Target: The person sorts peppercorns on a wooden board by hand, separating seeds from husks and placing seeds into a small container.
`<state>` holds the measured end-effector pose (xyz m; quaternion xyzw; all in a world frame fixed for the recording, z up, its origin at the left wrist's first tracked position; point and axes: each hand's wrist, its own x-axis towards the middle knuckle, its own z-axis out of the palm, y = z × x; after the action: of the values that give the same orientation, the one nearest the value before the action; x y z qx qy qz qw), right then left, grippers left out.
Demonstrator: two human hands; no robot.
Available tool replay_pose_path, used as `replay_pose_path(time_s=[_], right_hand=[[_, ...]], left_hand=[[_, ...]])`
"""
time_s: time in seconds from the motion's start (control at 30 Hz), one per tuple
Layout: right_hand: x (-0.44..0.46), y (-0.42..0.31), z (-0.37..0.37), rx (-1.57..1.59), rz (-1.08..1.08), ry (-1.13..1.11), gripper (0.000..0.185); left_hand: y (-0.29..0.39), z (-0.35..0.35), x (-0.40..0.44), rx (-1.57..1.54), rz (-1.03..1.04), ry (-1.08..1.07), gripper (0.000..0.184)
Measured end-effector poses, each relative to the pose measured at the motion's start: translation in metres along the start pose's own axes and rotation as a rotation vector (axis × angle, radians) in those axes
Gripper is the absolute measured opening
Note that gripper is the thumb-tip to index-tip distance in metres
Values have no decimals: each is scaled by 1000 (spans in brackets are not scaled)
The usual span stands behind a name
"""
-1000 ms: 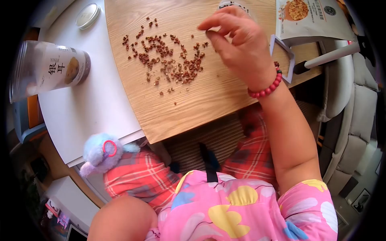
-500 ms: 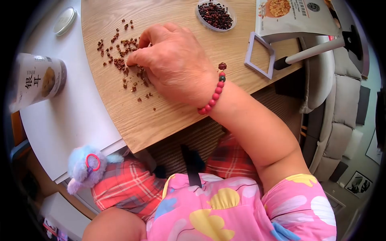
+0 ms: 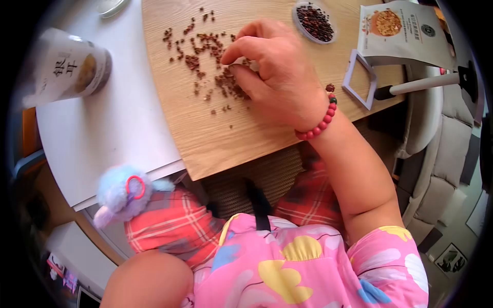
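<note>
Small reddish-brown peppercorns (image 3: 192, 62) lie scattered on the wooden table (image 3: 179, 110). Over their right side is my right hand (image 3: 275, 72), a red bead bracelet at its wrist. Its thumb and index finger curve toward each other just above the pile, with a small gap between the tips and nothing visible in it. The other fingers are bent and partly hidden. Beyond the hand, a round clear dish (image 3: 315, 22) holds dark red peppercorns. My left hand is out of view; only the upper part of that arm shows at the bottom.
A labelled plastic jar (image 3: 74, 66) and part of a lid (image 3: 110, 6) are on the white surface at left. A lilac frame (image 3: 359, 79), a food pouch (image 3: 403, 33) and a white rod (image 3: 423, 84) are at right. A fluffy toy (image 3: 123, 192) rests by my knee.
My right hand went from near the dish down to the peppercorns, then drew slightly back to the right over the pile. The camera view has shifted between frames.
</note>
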<state>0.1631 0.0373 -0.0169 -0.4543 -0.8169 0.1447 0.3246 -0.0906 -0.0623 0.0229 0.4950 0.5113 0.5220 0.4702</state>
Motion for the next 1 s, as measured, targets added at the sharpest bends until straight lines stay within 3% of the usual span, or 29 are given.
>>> replay_pose_path(time_s=[0.17, 0.3, 0.43, 0.53, 0.63, 0.73, 1.0], right_hand=[[2, -13, 6, -38, -24, -25, 4], [3, -16, 6, -94, -6, -67, 3], [2, -10, -1, 67, 32, 0, 5], [0, -18, -11, 523, 418, 23, 10], [-5, -19, -17, 770, 549, 69, 9], [-9, -17, -22, 681, 406, 65, 9], [-13, -22, -30, 679, 371, 38, 11]], left_hand=[[23, 8, 44, -391, 233, -38, 26], [29, 32, 81, -579, 230, -56, 26], [13, 65, 99, -616, 37, -66, 26], [-2, 86, 89, -528, -216, -77, 21], [-8, 100, 79, -410, -406, -121, 14], [-8, 105, 74, -375, -483, -201, 12], [-14, 104, 72, -471, -570, -307, 12]])
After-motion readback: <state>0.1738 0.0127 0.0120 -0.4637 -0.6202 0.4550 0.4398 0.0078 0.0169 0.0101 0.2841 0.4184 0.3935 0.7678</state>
